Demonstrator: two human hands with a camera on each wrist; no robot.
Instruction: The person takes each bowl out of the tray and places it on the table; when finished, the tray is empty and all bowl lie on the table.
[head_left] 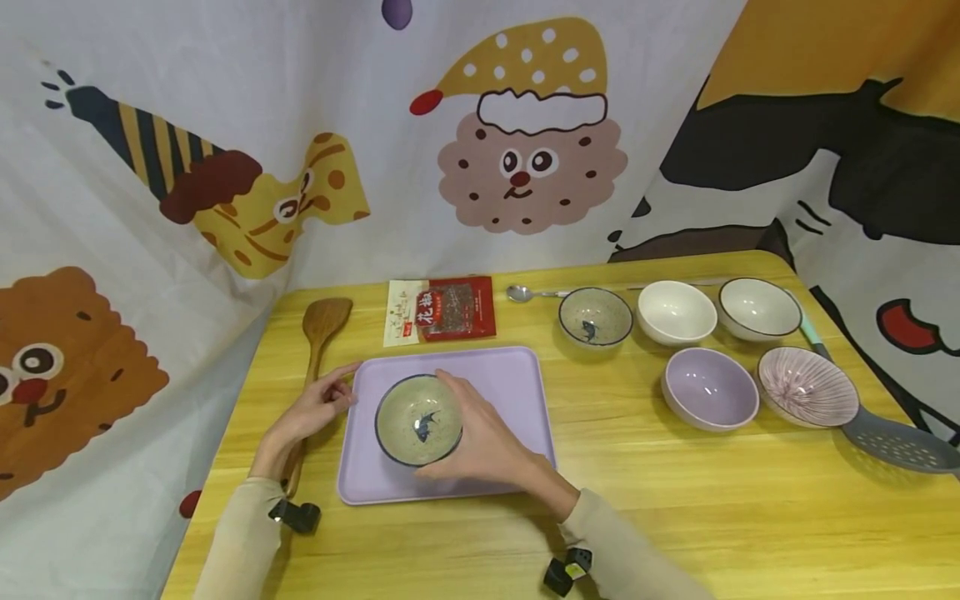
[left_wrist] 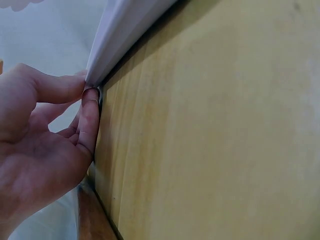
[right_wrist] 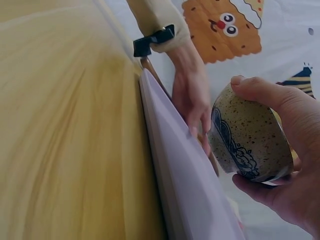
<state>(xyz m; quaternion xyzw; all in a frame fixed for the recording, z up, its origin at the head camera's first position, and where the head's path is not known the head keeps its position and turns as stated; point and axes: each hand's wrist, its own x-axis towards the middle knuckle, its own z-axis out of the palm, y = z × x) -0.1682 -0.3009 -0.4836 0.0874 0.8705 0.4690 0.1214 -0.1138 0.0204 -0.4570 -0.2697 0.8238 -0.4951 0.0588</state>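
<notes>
My right hand (head_left: 486, 433) grips a speckled beige bowl (head_left: 408, 408) by its side, with a blue fish drawn inside. In the right wrist view the bowl (right_wrist: 250, 132) hangs a little above the tray, thumb on one side and fingers on the other. Under it lies a lilac rectangular tray (head_left: 517, 375). At the tray's upper left edge is my left hand (head_left: 318, 407); in the left wrist view its thumb and a curled finger pinch the tray's rim (left_wrist: 107, 55). A wooden spatula (head_left: 318, 329) lies left of the tray, partly hidden under the left arm.
Behind the tray lie a red spice packet (head_left: 461, 308) and a metal spoon (head_left: 521, 293). To the right stand a second fish bowl (head_left: 607, 312), a white bowl (head_left: 677, 310), a dark-rimmed white bowl (head_left: 760, 307), a lilac bowl (head_left: 708, 387), a striped bowl (head_left: 806, 385) and a grey slotted turner (head_left: 900, 442).
</notes>
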